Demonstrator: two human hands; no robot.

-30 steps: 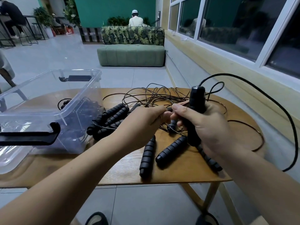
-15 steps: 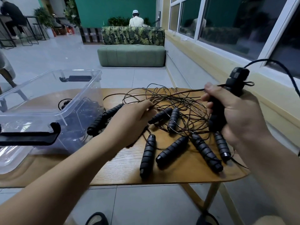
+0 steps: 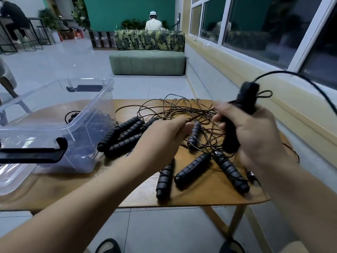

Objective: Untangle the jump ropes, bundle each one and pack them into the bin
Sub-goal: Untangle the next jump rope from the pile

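Pale floor tiles (image 3: 54,66) are stretching back to a teal wall (image 3: 127,10), where a green bench (image 3: 147,62) with a leaf-patterned backrest (image 3: 149,40) is standing. A person in a cap (image 3: 153,23) is sitting beyond it, back turned to us. Dark windows (image 3: 255,28) are running along the right side of the room, while stools (image 3: 31,37) and a potted plant (image 3: 47,19) are showing at far left.

We are working at a wooden table (image 3: 191,196) with rounded corners. A clear plastic bin (image 3: 87,106) with black latches (image 3: 36,152) is occupying the table's left end, and dark bundled ropes (image 3: 85,128) are showing through its wall. The tangled cords (image 3: 173,108) are spreading over the middle of the table toward its far edge. Several ribbed black handles (image 3: 124,136) are lying together just beside the bin, and three loose handles (image 3: 193,167) are fanning out toward the near edge.

Our left hand (image 3: 164,136) is curling its fingers and pinching cords above the table's middle. Our right hand (image 3: 255,132), blurred, is gripping a held handle (image 3: 246,99) upright above the table's right end, and a single cord (image 3: 291,73) is arcing from its top out to the right. We cannot tell whether this hand is gripping one handle or two.
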